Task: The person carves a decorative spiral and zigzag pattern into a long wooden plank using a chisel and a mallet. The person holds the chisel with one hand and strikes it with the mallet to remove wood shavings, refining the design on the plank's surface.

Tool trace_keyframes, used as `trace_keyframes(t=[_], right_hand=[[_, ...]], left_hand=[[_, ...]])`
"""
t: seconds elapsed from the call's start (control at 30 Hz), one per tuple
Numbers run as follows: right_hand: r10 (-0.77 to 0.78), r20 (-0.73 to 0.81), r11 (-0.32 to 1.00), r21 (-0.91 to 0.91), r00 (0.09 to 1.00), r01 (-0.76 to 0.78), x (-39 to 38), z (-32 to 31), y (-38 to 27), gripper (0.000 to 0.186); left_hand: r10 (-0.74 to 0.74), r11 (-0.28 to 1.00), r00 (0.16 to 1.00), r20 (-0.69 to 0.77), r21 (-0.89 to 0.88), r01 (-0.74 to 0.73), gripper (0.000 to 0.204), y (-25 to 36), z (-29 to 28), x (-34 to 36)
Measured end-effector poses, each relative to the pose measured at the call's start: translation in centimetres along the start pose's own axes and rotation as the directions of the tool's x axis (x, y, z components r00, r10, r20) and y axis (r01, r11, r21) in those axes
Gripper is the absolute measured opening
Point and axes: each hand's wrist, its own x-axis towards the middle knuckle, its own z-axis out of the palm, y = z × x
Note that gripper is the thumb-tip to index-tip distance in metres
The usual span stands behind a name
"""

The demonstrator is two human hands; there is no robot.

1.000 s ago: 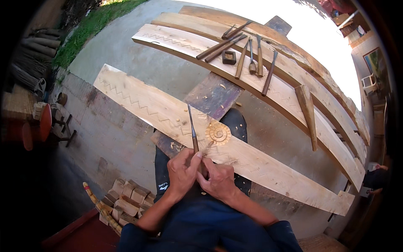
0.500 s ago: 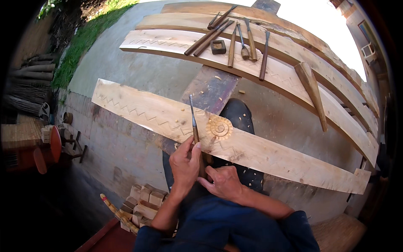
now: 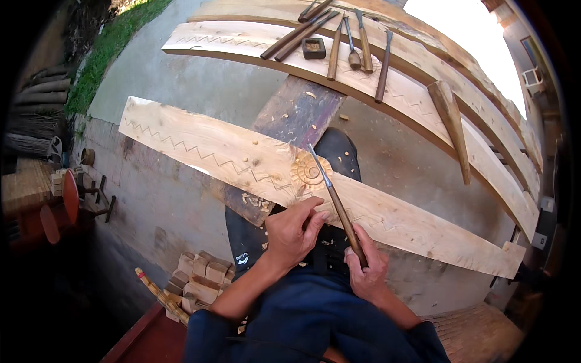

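A long pale plank [image 3: 230, 160] slants across in front of me, with zigzag lines cut along it. Near its middle is a carved round rosette [image 3: 305, 169]. My right hand [image 3: 368, 266] grips the lower wooden handle of a carving chisel [image 3: 345, 218]. The chisel's metal blade points up and away, passing over the rosette's right side; whether its tip touches the wood I cannot tell. Just left of the chisel, my left hand [image 3: 293, 233] is at the plank's near edge, fingers loosely bent, thumb apart, holding nothing.
Beyond lie thick boards [image 3: 212, 37] bearing several chisels [image 3: 334, 51], a small square dark box [image 3: 313, 48] and a tapered wooden mallet [image 3: 449, 124]. Wood chips dot the support board [image 3: 290, 115]. Small wooden blocks [image 3: 203, 275] are piled at lower left.
The chisel has passed from my left hand to my right and swung rightward, its tip now over the rosette. My left hand has let go and moved slightly right.
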Motion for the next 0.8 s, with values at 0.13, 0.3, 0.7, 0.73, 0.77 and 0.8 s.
trace_keyframes(t=[0.13, 0.3, 0.7, 0.73, 0.77, 0.8], right_hand=[[-0.049, 0.055, 0.998, -0.024, 0.997, 0.05, -1.7, -3.6, 0.2, 0.059], [-0.113, 0.121, 0.993, -0.024, 0.986, 0.116, -1.9, -4.9, -0.1, 0.056], [-0.688, 0.229, 0.618, -0.313, 0.689, 0.721, 1.6, -5.4, -3.4, 0.04], [-0.71, 0.219, 0.599, -0.312, 0.669, 0.738, 1.9, -4.9, -3.6, 0.038], [-0.723, 0.238, 0.6, -0.251, 0.649, 0.76, 2.2, -4.3, -4.1, 0.033], [-0.744, 0.238, 0.603, -0.164, 0.625, 0.781, 2.6, -3.3, -4.3, 0.034]], left_hand=[[0.175, 0.965, 0.984, 0.016, 0.194, -0.175, 0.042, 0.5, -0.1, 1.4], [0.353, 0.886, 0.925, 0.144, 0.266, -0.379, 0.048, -0.2, 0.3, 1.7], [0.328, 0.889, 0.937, 0.118, 0.297, -0.349, 0.024, -0.2, 0.2, 0.4], [0.329, 0.884, 0.936, 0.127, 0.306, -0.353, 0.024, 0.0, 0.1, 0.6], [0.329, 0.88, 0.934, 0.138, 0.315, -0.357, 0.023, 0.0, 0.2, 0.7], [0.347, 0.88, 0.931, 0.109, 0.305, -0.364, 0.024, -0.2, 0.4, 0.9]])
